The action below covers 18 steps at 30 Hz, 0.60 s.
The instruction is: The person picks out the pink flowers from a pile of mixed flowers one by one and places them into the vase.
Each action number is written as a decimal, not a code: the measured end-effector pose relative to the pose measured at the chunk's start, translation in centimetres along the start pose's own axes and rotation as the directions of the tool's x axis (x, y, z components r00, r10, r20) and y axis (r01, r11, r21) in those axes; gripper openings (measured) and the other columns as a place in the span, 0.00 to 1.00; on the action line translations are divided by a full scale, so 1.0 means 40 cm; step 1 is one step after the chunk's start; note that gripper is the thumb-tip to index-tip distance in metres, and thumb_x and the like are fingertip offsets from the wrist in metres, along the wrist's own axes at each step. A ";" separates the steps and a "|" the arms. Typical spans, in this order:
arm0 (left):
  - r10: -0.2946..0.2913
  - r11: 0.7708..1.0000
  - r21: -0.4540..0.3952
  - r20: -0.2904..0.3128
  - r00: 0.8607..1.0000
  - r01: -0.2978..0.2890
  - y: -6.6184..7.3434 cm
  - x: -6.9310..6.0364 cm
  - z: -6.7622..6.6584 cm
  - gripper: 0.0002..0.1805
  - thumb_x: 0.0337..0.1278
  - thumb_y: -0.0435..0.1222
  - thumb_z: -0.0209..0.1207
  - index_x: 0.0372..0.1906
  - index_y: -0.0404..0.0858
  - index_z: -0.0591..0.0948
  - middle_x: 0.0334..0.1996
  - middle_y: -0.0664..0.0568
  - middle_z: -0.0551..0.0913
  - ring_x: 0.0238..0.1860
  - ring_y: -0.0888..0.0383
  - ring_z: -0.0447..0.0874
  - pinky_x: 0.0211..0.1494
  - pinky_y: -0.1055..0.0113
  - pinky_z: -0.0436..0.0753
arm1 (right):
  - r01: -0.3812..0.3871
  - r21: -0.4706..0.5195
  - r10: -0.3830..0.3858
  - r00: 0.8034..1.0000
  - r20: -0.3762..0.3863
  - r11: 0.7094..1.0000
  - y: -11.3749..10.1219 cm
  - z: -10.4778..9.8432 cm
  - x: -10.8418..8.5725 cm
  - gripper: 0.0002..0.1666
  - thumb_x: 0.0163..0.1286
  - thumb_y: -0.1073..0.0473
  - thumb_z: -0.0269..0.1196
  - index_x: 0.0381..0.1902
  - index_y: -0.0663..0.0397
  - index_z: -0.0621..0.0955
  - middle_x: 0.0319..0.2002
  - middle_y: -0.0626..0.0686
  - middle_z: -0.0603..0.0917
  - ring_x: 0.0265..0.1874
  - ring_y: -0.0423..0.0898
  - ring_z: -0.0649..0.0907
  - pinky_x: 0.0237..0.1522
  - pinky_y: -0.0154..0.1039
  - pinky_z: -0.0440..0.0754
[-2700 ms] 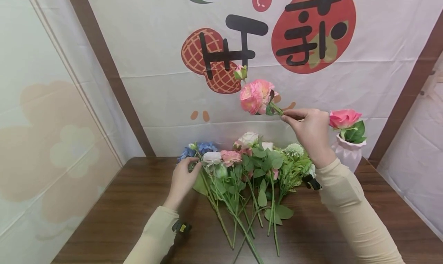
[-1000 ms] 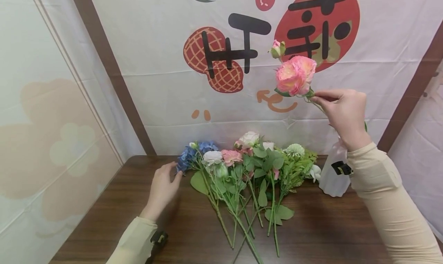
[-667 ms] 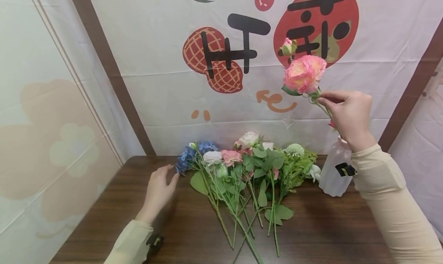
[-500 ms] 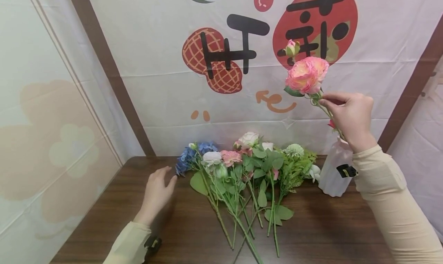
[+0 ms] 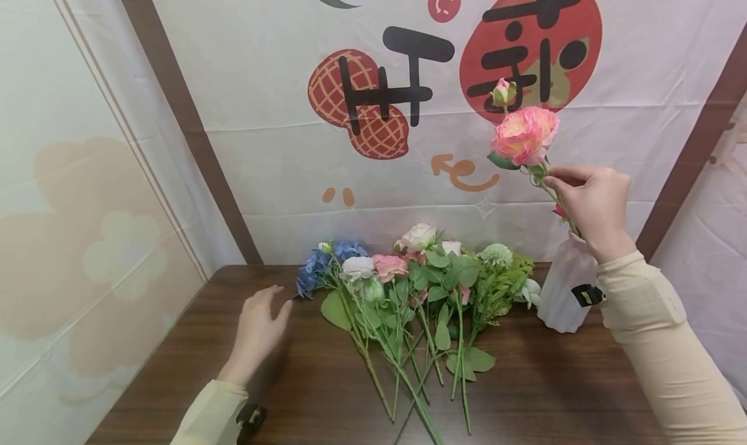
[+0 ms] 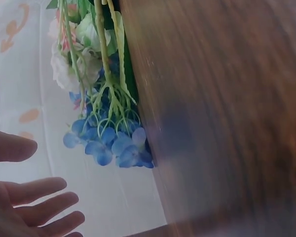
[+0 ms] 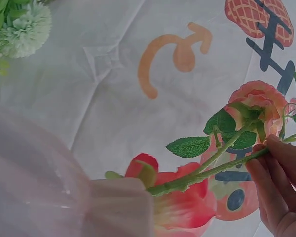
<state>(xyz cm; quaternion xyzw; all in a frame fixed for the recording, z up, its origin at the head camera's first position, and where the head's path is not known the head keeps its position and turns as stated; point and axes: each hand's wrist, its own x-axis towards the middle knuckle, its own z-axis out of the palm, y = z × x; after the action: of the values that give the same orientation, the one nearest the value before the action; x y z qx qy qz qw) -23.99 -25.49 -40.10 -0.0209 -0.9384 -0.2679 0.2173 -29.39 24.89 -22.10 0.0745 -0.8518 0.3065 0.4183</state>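
Observation:
My right hand [image 5: 595, 205] pinches the green stem of a pink flower [image 5: 526, 135] with a small bud above it. In the right wrist view the stem [image 7: 182, 181] reaches down to the mouth of a pale vase [image 7: 121, 205], beside a red-pink flower [image 7: 182, 197]; how deep it sits is hidden. Near the blue flowers [image 5: 315, 268], my left hand [image 5: 255, 331] is held with relaxed, spread fingers and holds nothing. In the left wrist view, those fingers [image 6: 42, 188] are apart from the blue flowers [image 6: 108, 143].
Several flowers with long green stems [image 5: 417, 393] lie across the middle of the wooden table [image 5: 175, 367]. A pale green round flower [image 5: 497, 254] and a white one [image 5: 530, 292] lie left of the vase. A printed cloth [image 5: 274, 159] hangs behind.
The right hand has carried the pink flower rightward to above the vase, then lowered it slightly. The left hand has moved left and toward the near side, away from the blue flowers.

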 end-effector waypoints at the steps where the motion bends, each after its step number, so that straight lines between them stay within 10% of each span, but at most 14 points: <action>1: 0.000 1.000 0.002 -0.001 1.000 0.000 -0.001 0.000 -0.002 0.23 0.63 0.37 0.55 0.58 0.27 0.73 0.59 0.30 0.72 0.60 0.32 0.65 0.62 0.40 0.65 | 0.005 -0.002 -0.005 1.000 -0.002 1.000 0.003 0.001 -0.001 0.13 0.60 0.54 0.68 0.38 0.56 0.88 0.34 0.60 0.88 0.20 0.09 0.68 0.27 0.16 0.65; 18: -0.001 1.000 0.029 -0.020 1.000 0.002 -0.020 -0.005 -0.019 0.23 0.62 0.37 0.55 0.57 0.26 0.73 0.58 0.29 0.72 0.59 0.31 0.66 0.60 0.39 0.66 | 0.009 -0.051 -0.009 1.000 -0.005 0.999 0.061 0.007 -0.028 0.11 0.59 0.55 0.68 0.35 0.57 0.88 0.31 0.59 0.88 0.19 0.07 0.64 0.31 0.21 0.62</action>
<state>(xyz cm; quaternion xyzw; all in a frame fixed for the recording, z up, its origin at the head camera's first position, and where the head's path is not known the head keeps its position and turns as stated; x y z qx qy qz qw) -23.61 -26.54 -40.01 -0.0143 -0.9401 -0.2544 0.2266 -29.80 26.54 -24.17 0.0666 -0.8579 0.2829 0.4238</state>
